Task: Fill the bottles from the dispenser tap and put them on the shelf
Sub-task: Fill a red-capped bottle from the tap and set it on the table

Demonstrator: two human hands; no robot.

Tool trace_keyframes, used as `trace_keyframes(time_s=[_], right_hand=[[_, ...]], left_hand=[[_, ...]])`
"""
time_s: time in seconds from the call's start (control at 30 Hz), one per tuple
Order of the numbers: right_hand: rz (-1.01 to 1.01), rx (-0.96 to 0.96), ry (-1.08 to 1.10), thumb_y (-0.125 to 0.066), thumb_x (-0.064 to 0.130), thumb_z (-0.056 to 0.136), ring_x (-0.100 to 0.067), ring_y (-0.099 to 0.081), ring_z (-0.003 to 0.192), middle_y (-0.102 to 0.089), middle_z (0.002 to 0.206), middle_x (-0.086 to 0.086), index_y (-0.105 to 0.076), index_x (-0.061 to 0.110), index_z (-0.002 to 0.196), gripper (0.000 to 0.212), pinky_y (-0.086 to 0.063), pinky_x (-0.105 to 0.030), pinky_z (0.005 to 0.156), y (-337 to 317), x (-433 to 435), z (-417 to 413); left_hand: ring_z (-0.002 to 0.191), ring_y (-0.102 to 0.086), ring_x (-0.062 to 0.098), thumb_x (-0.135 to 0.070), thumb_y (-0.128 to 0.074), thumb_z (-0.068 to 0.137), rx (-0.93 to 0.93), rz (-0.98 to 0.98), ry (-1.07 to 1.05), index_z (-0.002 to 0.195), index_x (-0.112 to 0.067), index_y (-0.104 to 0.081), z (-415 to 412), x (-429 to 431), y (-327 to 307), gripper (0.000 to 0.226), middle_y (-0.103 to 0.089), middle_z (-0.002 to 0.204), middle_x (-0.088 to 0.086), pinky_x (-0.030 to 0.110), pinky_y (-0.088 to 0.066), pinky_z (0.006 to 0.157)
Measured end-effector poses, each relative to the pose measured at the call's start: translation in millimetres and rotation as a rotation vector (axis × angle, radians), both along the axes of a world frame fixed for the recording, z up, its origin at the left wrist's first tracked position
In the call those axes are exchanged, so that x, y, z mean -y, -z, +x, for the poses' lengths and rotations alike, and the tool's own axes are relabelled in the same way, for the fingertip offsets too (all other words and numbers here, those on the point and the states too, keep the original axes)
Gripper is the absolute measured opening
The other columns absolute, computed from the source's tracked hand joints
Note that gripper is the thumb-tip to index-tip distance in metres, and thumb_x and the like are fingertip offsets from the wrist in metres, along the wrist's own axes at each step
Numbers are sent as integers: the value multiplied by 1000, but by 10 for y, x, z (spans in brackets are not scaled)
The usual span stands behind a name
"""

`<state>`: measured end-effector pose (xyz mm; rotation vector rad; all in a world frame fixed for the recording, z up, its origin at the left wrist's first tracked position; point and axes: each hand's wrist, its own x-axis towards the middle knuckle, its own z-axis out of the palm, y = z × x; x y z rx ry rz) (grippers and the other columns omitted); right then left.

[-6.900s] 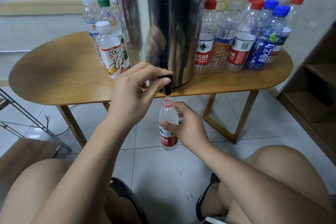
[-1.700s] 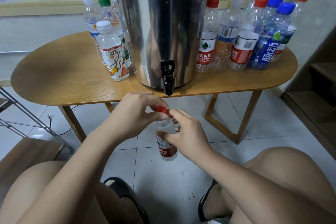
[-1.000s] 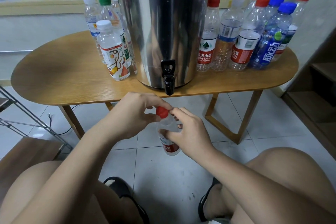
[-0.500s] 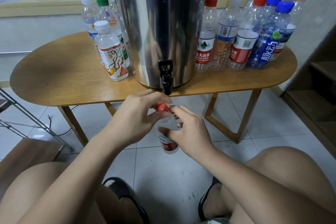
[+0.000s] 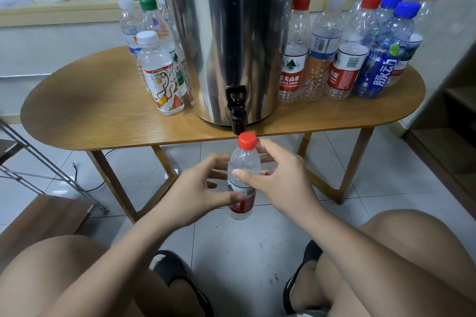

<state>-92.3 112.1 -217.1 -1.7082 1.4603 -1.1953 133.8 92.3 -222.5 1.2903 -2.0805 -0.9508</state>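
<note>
Grip: right hand (image 5: 282,184), left hand (image 5: 198,189) clasp upright bottle (image 5: 244,159)

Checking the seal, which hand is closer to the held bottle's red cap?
Right. The right hand grips the bottle just below the red cap; the left hand holds it lower, at the label.

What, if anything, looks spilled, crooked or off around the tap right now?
Nothing stands out. The red cap sits straight on the bottle, held upright by the left hand and right hand below the tap. No drip shows, and the spare bottles on the table all stand upright.
</note>
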Motion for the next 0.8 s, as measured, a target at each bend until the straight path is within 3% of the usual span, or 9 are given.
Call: trace_keyframes(time_s=[0.37,0.5,0.6,0.8], right_hand=[[19,123,-104,-92,41,85,-8,-65,124,-71,126,17,-68,41,134,55,-66,-35,89,-3,-17,33],[69,164,-93,-89,57,79,-7,-69,118,-71,125,17,-63,40,139,68,-66,-37,86,28,16,-26],[112,108,-92,-85,63,80,-5,-70,113,-72,122,17,-64,36,139,69,-65,-38,88,89,29,-56],[138,-26,-132,-86,47,89,-2,-70,106,-72,115,14,-68,31,136,53,-62,-25,87,181,42,-18]], left_hand=[[105,-70,1,-53,-93,78,12,-188,-102,124,-36,-65,-105,7,54,57,-74,109,-23,33,-63,86],[99,-72,4,-50,-96,76,-50,-200,-171,125,-34,-69,116,27,-146,58,-76,107,-20,34,-61,82],[101,-75,10,-55,-90,75,-184,-196,-235,127,-32,-70,261,56,-363,61,-79,112,-15,40,-62,86],[113,-76,15,-37,-90,88,-375,-226,-370,133,-24,-69,481,238,-731,52,-79,123,-6,47,-63,97]])
